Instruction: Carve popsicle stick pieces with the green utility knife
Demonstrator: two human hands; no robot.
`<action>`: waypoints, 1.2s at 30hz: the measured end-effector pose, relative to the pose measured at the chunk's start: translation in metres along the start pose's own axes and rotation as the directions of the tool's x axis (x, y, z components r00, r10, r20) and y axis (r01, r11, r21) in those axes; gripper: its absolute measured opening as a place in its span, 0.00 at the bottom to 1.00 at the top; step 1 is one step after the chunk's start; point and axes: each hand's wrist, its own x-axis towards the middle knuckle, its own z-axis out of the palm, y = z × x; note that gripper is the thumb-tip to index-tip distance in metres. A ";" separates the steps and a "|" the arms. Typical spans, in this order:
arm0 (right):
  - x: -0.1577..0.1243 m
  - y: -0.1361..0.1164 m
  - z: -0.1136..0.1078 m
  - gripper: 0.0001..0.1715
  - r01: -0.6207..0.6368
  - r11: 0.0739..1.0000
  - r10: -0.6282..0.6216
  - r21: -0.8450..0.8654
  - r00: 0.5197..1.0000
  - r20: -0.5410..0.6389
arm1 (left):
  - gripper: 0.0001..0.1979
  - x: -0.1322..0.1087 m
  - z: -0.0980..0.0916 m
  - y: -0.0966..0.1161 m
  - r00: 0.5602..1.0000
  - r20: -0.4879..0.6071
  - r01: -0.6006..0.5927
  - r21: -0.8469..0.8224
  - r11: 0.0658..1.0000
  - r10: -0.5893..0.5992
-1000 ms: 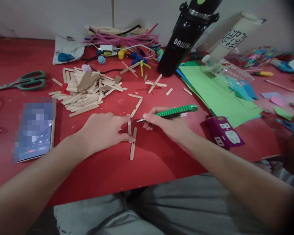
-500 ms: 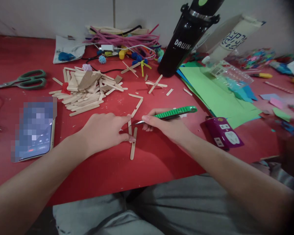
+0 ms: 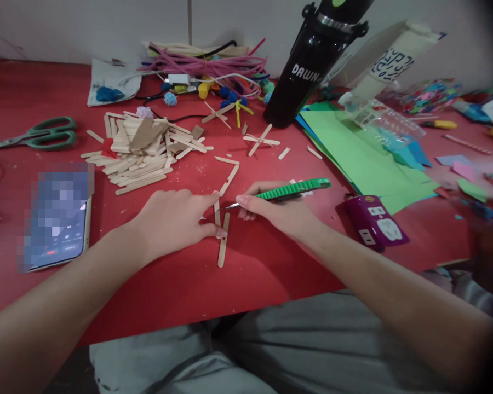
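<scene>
My left hand (image 3: 170, 221) pins a short wooden craft stick (image 3: 217, 212) to the red table, index fingertip at its far end and thumb at its near end. In my right hand (image 3: 271, 210) is a green utility knife (image 3: 293, 189), gripped low near its blade. The blade tip touches or nearly touches the middle of the pinned stick; I cannot tell how deep it goes. A second craft stick (image 3: 222, 251) lies beside my left thumb, pointing toward me. Just beyond my left index finger, a bent stick piece (image 3: 229, 179) forms a corner.
A pile of craft sticks (image 3: 142, 145) lies beyond my left hand, with scissors (image 3: 51, 134) and a phone (image 3: 59, 216) farther left. A black bottle (image 3: 304, 68) stands at the back. Green paper (image 3: 353, 148) and a purple packet (image 3: 373, 221) lie right.
Both hands hold nearly the same place. The view has shifted very slightly; no object has clearly moved.
</scene>
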 end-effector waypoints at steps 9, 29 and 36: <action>-0.001 -0.003 0.000 0.17 0.030 0.998 -0.029 -0.061 0.999 0.017 | 0.35 0.000 0.000 0.001 1.000 -0.015 0.014 -0.018 1.000 -0.014; -0.001 -0.002 -0.001 0.15 -0.004 0.999 0.006 0.049 0.999 -0.033 | 0.36 0.001 -0.001 0.001 0.999 -0.016 0.030 -0.053 0.998 -0.031; -0.001 -0.004 0.000 0.15 -0.018 0.999 0.018 0.030 1.000 -0.011 | 0.35 0.000 -0.002 0.002 1.000 -0.009 0.029 -0.050 0.998 -0.030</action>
